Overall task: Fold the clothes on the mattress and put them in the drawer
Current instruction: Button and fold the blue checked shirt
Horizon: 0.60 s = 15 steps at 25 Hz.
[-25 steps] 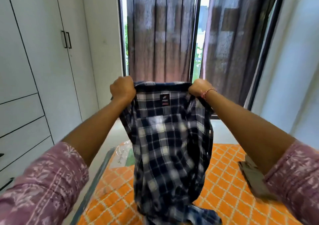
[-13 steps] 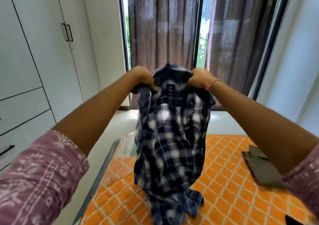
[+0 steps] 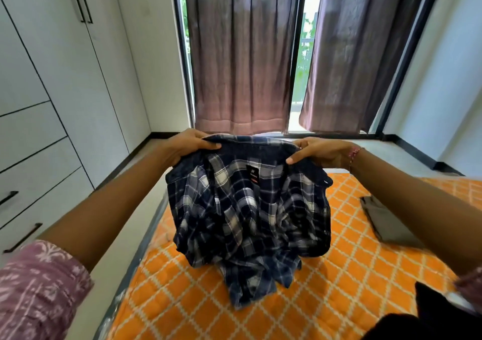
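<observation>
Head view: left hand (image 3: 186, 145) and right hand (image 3: 322, 153) each pinch collar of soft navy-white plaid shirt (image 3: 250, 209); crumpled hem rests on orange quilted mattress (image 3: 339, 300). Flat grey folded garment (image 3: 386, 222) to right.

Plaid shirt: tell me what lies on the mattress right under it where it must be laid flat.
Nothing visible: the plaid shirt hangs over bare orange mattress. The grey folded garment lies off to the right, apart.
</observation>
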Available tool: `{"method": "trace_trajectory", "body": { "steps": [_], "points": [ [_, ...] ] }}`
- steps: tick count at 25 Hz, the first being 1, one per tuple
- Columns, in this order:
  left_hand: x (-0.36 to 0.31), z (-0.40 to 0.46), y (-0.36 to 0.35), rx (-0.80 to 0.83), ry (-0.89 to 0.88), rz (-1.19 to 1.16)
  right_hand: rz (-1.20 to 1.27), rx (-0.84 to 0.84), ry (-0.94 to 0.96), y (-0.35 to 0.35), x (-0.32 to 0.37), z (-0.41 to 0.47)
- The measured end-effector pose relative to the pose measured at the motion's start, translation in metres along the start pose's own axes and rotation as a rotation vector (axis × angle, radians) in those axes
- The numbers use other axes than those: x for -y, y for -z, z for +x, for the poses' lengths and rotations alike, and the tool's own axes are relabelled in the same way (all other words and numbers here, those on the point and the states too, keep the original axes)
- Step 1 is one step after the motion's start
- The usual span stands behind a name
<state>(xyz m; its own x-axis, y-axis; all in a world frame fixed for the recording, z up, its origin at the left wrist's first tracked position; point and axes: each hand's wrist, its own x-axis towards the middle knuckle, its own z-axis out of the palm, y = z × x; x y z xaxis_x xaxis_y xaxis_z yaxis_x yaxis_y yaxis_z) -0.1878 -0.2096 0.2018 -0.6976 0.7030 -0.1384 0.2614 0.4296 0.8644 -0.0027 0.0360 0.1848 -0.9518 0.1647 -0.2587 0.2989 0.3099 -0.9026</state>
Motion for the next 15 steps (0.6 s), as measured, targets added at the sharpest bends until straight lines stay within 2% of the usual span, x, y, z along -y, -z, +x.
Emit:
{"method": "trace_trajectory", "body": {
  "steps": [2,3,6,8,9,10,12,13,14,15],
  "points": [
    [0.013,0.002,-0.011,-0.062,-0.092,0.047,-0.115,-0.156,-0.019,-0.007,-0.008,0.008],
    [0.018,0.003,-0.015,-0.113,-0.151,0.091,-0.067,-0.183,-0.022,-0.009,-0.012,0.010],
    [0.030,0.011,-0.021,-0.256,-0.225,0.116,0.181,-0.018,-0.039,-0.016,-0.018,0.010],
    [0.036,0.014,-0.023,-0.337,-0.209,0.138,0.108,0.024,-0.074,-0.025,-0.023,0.010],
    [0.040,0.015,-0.023,-0.369,-0.213,0.218,-0.035,-0.060,-0.061,-0.030,-0.027,0.011],
    [0.043,0.014,-0.024,-0.376,-0.207,0.337,-0.226,-0.213,-0.040,-0.034,-0.029,0.010],
    [0.044,0.009,-0.026,-0.296,-0.099,0.651,-0.642,-0.634,-0.010,-0.037,-0.037,0.009],
    [0.043,0.007,-0.027,-0.250,-0.016,0.756,-0.768,-0.805,-0.012,-0.038,-0.039,0.006],
    [0.043,0.005,-0.029,-0.210,0.057,0.758,-0.803,-0.873,-0.029,-0.039,-0.040,0.003],
    [0.042,0.006,-0.029,-0.160,0.128,0.628,-0.754,-0.837,-0.067,-0.039,-0.040,0.002]
  ]
}}
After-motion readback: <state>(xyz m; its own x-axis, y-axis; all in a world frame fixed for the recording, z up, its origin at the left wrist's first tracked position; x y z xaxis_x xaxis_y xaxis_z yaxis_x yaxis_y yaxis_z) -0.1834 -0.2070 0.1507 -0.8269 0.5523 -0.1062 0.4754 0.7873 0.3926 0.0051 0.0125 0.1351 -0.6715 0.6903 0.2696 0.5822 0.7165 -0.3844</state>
